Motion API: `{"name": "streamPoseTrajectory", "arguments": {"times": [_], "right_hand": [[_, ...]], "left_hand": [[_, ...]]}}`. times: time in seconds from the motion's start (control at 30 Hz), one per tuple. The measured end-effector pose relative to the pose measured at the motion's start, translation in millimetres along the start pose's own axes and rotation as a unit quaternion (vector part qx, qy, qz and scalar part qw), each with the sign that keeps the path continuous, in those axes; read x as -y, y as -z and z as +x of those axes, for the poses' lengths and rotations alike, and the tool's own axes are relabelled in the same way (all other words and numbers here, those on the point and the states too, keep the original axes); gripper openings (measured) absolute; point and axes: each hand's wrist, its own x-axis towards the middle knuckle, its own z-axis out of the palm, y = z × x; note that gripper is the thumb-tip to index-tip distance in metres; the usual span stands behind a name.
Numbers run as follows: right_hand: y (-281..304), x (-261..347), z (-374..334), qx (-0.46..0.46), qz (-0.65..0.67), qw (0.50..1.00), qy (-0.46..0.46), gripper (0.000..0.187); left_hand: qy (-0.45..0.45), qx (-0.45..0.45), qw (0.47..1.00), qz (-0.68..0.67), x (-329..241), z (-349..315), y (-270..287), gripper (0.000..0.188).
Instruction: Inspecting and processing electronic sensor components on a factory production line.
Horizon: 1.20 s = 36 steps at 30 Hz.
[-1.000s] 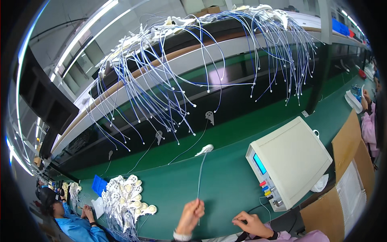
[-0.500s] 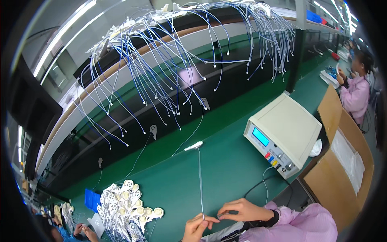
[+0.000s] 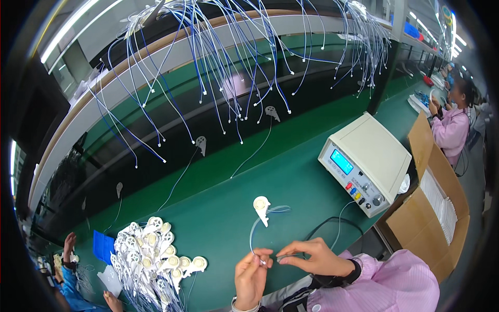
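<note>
On the green bench ahead lies a white plastic part point(image 3: 261, 204) with a round cream disc and a tapered tip. Its thin grey-blue cable point(image 3: 252, 236) loops out and curves down to my left hand point(image 3: 250, 276). That hand pinches the cable end, where a small white connector point(image 3: 262, 262) shows at the fingertips. Close beside it, my right hand point(image 3: 321, 258) has thumb and forefinger pressed together on the tip of a thin lead point(image 3: 287, 255). The two sets of fingertips are slightly apart.
A beige meter point(image 3: 366, 164) with a lit blue screen and leads stands right. Beyond is an open cardboard box point(image 3: 442, 244). Many similar white parts point(image 3: 150, 255) are heaped left by a blue bin point(image 3: 103, 247). Cables point(image 3: 223, 67) hang from the shelf. Co-workers sit at both sides.
The white part has come nearer and turned, showing its disc; its cable went from taut to a slack loop. My left fingers now hold the connector end. The view has shifted slightly.
</note>
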Motion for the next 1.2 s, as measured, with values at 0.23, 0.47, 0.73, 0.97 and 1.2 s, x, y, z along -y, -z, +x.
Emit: {"name": "streamPoseTrajectory", "arguments": {"times": [0.23, 0.47, 0.73, 0.97, 1.2], "right_hand": [[-8, 10, 14, -0.042, 0.000, 0.999, 0.030, 0.016], [-8, 10, 14, -0.032, 0.012, 0.999, 0.019, 0.020], [-20, 3, 14, -0.088, -0.118, 0.972, 0.185, 0.017], [-29, -4, 16, -0.120, -0.128, 0.953, 0.245, 0.020], [-34, -10, 14, -0.127, -0.096, 0.967, 0.198, 0.019]], "left_hand": [[-0.109, -0.116, 0.974, 0.161, 11, 6, -10, 0.020], [-0.207, -0.143, 0.938, 0.237, 19, 3, -17, 0.029], [-0.170, -0.213, 0.954, 0.124, 20, 5, -18, 0.029], [-0.204, -0.244, 0.942, 0.107, 19, 6, -23, 0.030], [-0.204, -0.229, 0.943, 0.132, 18, 8, -26, 0.027]]}}
